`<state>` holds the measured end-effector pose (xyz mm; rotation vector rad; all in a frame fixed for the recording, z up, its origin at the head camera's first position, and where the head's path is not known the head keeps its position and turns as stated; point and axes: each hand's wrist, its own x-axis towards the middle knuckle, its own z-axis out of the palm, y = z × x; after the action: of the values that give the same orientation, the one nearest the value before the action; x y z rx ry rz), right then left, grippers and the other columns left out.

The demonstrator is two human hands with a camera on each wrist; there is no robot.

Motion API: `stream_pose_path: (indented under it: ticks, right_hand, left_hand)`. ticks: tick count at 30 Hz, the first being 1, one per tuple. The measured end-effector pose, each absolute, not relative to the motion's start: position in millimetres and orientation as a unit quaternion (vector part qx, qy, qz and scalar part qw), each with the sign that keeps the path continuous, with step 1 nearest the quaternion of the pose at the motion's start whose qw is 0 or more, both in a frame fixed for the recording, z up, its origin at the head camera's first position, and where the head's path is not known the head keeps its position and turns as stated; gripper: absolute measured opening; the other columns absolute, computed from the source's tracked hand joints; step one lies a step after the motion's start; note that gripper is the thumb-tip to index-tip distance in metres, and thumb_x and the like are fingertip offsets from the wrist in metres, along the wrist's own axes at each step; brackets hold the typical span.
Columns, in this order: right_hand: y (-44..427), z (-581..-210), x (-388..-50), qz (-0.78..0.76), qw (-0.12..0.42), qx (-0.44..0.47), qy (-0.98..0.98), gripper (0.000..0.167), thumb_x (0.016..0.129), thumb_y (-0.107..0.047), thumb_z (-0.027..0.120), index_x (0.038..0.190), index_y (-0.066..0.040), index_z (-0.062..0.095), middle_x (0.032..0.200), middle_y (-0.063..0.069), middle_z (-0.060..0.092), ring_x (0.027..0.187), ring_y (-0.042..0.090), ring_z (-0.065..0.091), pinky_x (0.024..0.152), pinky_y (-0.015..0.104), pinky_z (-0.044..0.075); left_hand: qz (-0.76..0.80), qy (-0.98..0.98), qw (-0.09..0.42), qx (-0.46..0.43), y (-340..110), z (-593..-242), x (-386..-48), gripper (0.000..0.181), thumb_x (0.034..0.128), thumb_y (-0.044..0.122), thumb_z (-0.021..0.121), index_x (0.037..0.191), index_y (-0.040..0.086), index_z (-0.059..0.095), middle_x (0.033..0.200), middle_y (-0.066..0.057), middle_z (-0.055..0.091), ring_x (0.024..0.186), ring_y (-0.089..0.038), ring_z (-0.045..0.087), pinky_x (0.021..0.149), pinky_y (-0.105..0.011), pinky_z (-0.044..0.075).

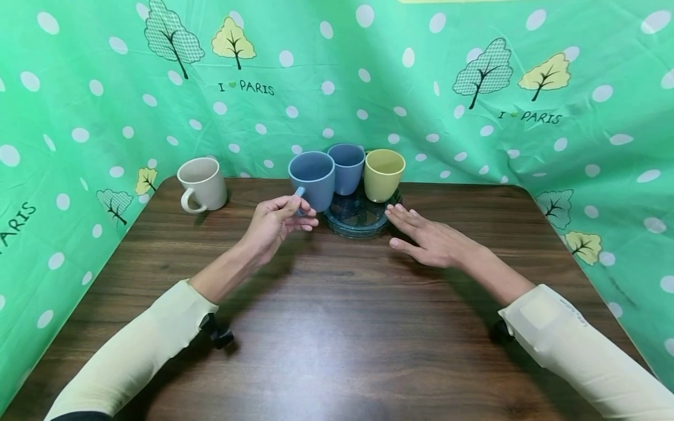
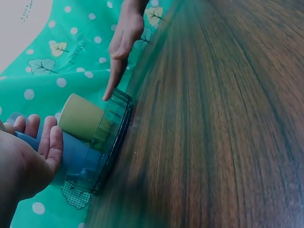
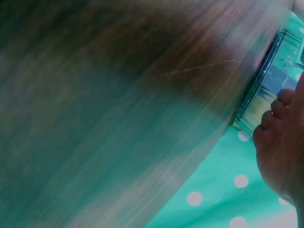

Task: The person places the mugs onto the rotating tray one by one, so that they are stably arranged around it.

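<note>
The left hand (image 1: 274, 225) pinches the handle of a blue mug (image 1: 315, 181) at the left edge of a round, clear bluish tray (image 1: 358, 225). Whether this mug touches the tray I cannot tell. On the tray stand a second blue mug (image 1: 347, 169) at the back and a yellow mug (image 1: 383, 175) at the right. With fingers extended, the right hand (image 1: 434, 240) is at the tray's right edge; contact is unclear. In the left wrist view, the yellow mug (image 2: 80, 118) and the tray (image 2: 114, 128) show beyond the left hand (image 2: 28, 161).
A white mug (image 1: 207, 184) stands at the back left of the dark wooden table (image 1: 337, 327), its handle facing front left. Behind and beside the table hangs a green dotted cloth (image 1: 337, 52) with printed trees.
</note>
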<state>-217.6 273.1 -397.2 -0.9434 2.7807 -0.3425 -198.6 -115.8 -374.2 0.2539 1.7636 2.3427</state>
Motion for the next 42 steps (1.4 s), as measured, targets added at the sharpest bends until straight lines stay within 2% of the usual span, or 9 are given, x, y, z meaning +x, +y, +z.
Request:
stream_pose_path:
  ticks: [24,34,39,42]
  right_hand:
    - [273,-398,-218,-0.105,0.094,-0.319,0.937,0.078,0.121,-0.054,0.047,0.183,-0.018,0.017,0.192,0.008,0.012,0.179,0.035,0.012,0.144,0.062,0.021]
    - [272,-397,-219,-0.106,0.097,-0.317,0.938,0.078,0.12,-0.055,0.047,0.182,-0.015,0.021,0.192,0.007,0.014,0.179,0.034,0.012,0.144,0.062,0.021]
    - [271,-397,-219,-0.106,0.097,-0.316,0.938,0.078,0.12,-0.055,0.047,0.181,-0.013,0.022,0.192,0.007,0.014,0.179,0.034,0.013,0.144,0.062,0.021]
    - [270,-396,-218,-0.106,0.097,-0.315,0.938,0.078,0.121,-0.055,0.047,0.181,-0.013,0.023,0.192,0.008,0.015,0.179,0.034,0.013,0.144,0.062,0.021]
  left_hand:
    - [0.796,0.586,0.102,0.107,-87,-378,-202,0.028,0.1202,0.017,0.056,0.105,0.008,0.078,0.101,-0.001,0.083,0.091,-0.016,0.085,0.084,-0.028,0.07]
    - [0.792,0.593,0.11,0.094,-72,-386,-204,0.036,0.1201,0.016,0.056,0.127,-0.018,0.068,0.101,-0.003,0.083,0.092,-0.015,0.085,0.085,-0.028,0.07]
    - [0.801,0.583,0.114,0.075,-64,-388,-204,0.029,0.1193,0.014,0.058,0.119,-0.01,0.074,0.099,-0.002,0.083,0.09,-0.016,0.085,0.085,-0.029,0.071]
    - [0.804,0.58,0.117,0.058,-60,-391,-205,0.029,0.1186,0.013,0.059,0.122,-0.011,0.074,0.099,-0.002,0.084,0.09,-0.016,0.086,0.086,-0.031,0.072]
